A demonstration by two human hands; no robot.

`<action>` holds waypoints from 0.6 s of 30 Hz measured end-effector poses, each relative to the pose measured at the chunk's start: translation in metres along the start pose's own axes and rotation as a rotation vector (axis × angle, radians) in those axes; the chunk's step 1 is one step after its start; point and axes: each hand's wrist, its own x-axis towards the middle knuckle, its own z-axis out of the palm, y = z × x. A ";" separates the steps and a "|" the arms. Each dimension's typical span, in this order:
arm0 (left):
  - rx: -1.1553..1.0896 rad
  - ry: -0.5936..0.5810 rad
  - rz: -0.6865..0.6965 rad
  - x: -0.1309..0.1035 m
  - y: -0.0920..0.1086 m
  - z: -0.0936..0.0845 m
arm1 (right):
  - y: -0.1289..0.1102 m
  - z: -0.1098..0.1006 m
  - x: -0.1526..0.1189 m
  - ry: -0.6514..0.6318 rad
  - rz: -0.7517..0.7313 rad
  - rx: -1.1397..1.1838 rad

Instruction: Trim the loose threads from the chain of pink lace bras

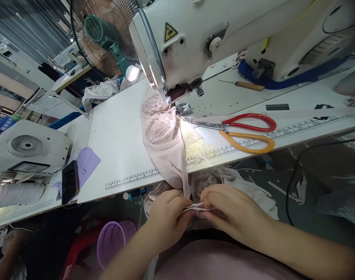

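Observation:
A pale pink lace bra (162, 130) lies partly under the sewing machine's head (161, 74), and its band hangs over the table's front edge toward my hands. Just below that edge, my left hand (170, 212) pinches a folded edge of pale pink fabric (197, 207) between thumb and fingers. My right hand (228, 208) grips the same folded edge from the other side, close to the left. Whether this edge joins the bra on the table is hard to make out. Behind my hands, more lace pieces (208, 177) are heaped below the table.
Scissors (224, 126) with one red and one orange handle lie right of the bra. A wooden-handled awl (249, 85) rests farther back. At left are a phone (69, 182), purple cloth (87, 165) and another machine (28, 146). A purple basket (113, 241) stands below; a fan (107, 37) is behind.

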 end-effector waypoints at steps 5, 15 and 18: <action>-0.105 -0.036 -0.026 0.001 0.003 -0.004 | -0.008 -0.010 0.006 -0.085 0.061 0.106; -0.352 -0.130 -0.169 0.002 0.007 -0.009 | -0.012 -0.028 0.018 -0.320 0.312 0.272; -0.307 -0.131 -0.169 0.002 0.008 -0.008 | -0.012 -0.031 0.021 -0.337 0.328 0.211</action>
